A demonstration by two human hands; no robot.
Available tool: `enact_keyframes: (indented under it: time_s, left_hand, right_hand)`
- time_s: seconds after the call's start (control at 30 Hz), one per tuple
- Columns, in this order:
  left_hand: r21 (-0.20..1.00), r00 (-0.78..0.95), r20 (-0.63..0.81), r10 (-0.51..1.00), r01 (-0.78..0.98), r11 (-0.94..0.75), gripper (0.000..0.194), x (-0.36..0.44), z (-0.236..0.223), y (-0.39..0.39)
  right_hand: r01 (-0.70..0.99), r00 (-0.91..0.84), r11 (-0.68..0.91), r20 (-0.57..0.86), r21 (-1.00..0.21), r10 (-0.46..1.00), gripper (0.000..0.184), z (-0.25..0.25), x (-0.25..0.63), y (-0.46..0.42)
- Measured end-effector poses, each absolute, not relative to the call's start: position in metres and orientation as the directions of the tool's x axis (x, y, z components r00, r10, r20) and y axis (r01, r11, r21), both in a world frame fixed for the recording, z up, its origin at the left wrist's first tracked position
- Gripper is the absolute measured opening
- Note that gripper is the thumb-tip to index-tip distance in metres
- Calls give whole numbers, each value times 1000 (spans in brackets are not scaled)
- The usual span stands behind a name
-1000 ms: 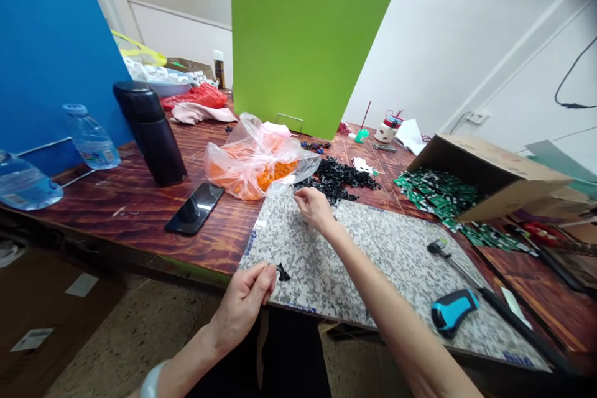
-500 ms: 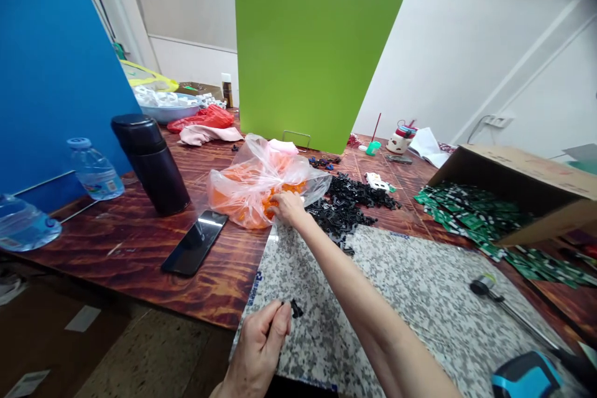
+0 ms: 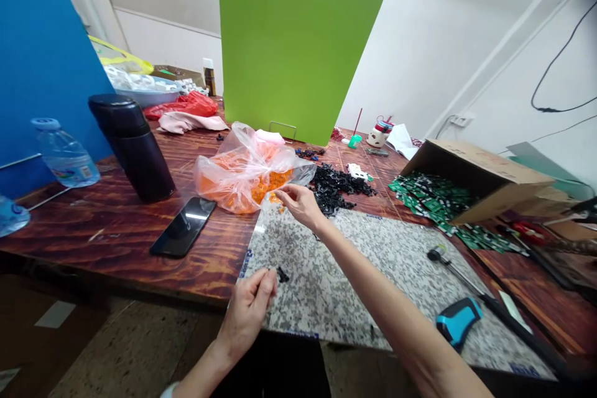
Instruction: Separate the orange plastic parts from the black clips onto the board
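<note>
My left hand [image 3: 249,305] is closed in a fist low over the near left part of the speckled mat [image 3: 326,286]. A small black plastic part [image 3: 282,275] shows at its fingertips. Farther forward, my right hand [image 3: 301,205] pinches with thumb and forefinger at the edge of a clear plastic bag [image 3: 224,180]. The bag holds many small orange plastic parts [image 3: 268,188]. Orange shows right at the pinching fingertips, though the piece's shape is too small to make out. A heap of small black parts [image 3: 333,189] lies just beyond my right hand.
On the left are a phone [image 3: 183,227], a dark flask [image 3: 135,152] and a water bottle [image 3: 65,152]. A green board [image 3: 298,43] stands behind the bag. At right, a cardboard box [image 3: 489,168] spills green circuit boards [image 3: 433,199]; a blue-black electric screwdriver [image 3: 459,321] lies on the mat.
My right hand has drawn back slightly from the orange parts in the bag, fingertips now pinched at its edge. My left hand stays closed. The view has shifted a little right and down.
</note>
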State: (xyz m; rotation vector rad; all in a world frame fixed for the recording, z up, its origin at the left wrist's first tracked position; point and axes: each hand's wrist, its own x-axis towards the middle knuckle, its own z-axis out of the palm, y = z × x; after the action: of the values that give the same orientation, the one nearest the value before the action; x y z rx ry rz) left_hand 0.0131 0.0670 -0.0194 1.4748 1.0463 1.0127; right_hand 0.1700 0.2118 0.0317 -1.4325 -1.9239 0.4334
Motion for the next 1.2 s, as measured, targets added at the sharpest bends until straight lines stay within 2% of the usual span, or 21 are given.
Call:
enact_keyframes:
  time_s: [0.23,0.4,0.57,0.8,1.07,1.2]
  left_hand:
    - [992,237,122,964,-44,-114,38,11,-20,70]
    - [989,217,143,966,-78,-129,36,11,-22,70]
    - [988,231,150,961,-76,-136,36,10,-21,70]
    - [988,248,152,957,-57,-142,37,10,-19,69]
    - [989,210,144,967,-47,-138,37,10,-23,69]
    - [990,199,140,970,-53,-132,38,11,-24,69]
  right_hand:
    - [682,-195,349,300,-643,934,20,20,216,101]
    - [747,-99,294,337,-597,936,18,11,238,82]
    - [804,-96,256,308,-537,947,16,2,241,76]
    - [869,-79,188,247,-458,966,16,6,228,109]
    - [910,125,-40,180,-413,976,26,5,172,188]
    - [894,137,-51,163,-445,977,12,4,161,190]
